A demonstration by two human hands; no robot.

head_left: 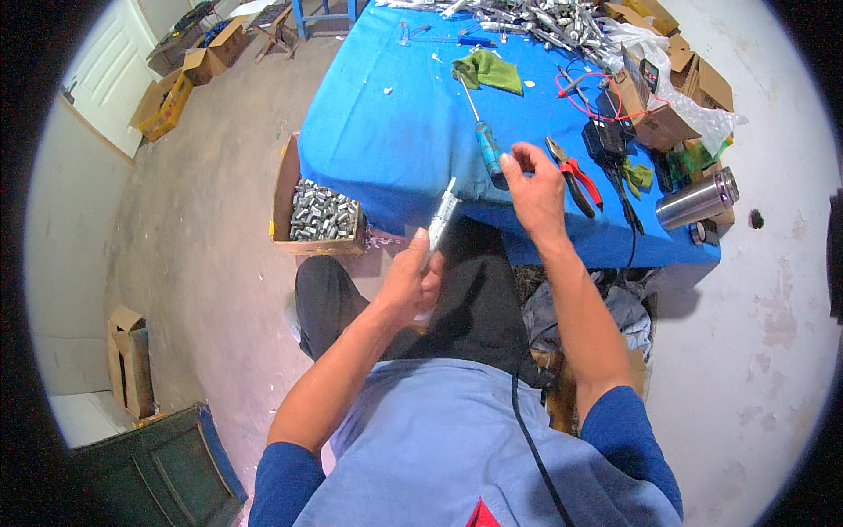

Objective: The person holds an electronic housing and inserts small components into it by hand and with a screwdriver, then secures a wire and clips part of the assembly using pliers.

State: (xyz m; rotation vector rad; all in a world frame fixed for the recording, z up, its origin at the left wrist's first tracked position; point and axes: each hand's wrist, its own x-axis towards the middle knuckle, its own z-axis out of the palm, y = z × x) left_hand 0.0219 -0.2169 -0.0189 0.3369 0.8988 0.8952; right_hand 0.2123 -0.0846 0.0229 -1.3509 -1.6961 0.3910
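— Left hand (pixel 420 277) first: open or closed?
— Closed, with thumb and fingers wrapped round the lower end of a metal part (pixel 443 218).
— And the metal part: where exactly?
— Held off the table (pixel 378 119), just short of the near edge and above the lap (pixel 470 307). Tilted, with a thin tip pointing away and slightly right.
— Now the right hand (pixel 537 195).
— Raised at the near edge, partly closed, with bent fingers. Right at the butt of a screwdriver (pixel 488 149). Gripping or merely touching? Cannot tell.
— Pointing which way, the screwdriver?
— Away from the lap, with its shaft reaching to the left side of a green rag (pixel 494 72).
— And to the right of the right hand?
— Pliers (pixel 581 180), close by, with red and black handles. Beyond, a black device (pixel 606 136) with cords, then a steel flask (pixel 694 202) near the right edge.
— At the far end?
— A heap (pixel 553 25) of loose metal parts.
— And on the floor?
— By the table's left corner, a carton (pixel 320 248) filled with short metal pieces (pixel 322 211). Farther left, near a white door (pixel 104 79), a yellow crate (pixel 163 116).
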